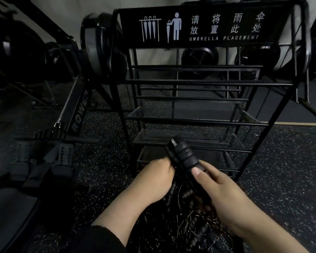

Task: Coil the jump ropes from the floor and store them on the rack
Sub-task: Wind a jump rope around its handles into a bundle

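Two black ribbed jump rope handles (pixel 181 154) stick up side by side in front of the rack. My right hand (pixel 217 190) grips their lower end, thumb laid across them. My left hand (pixel 153 179) is curled around the same bundle from the left side. Below both hands a tangle of thin wire ropes and more handles (pixel 186 225) lies on the floor. The black metal rack (pixel 199 83), with horizontal bars and a sign reading "UMBRELLA PLACEMENT", stands directly ahead, just beyond the handles.
A rowing machine (pixel 77 110) marked "ROWER" runs along the left, its footplates (pixel 44 157) near my left arm. Dark round equipment stands behind the rack. The speckled rubber floor (pixel 281 170) stretches to the right of the rack.
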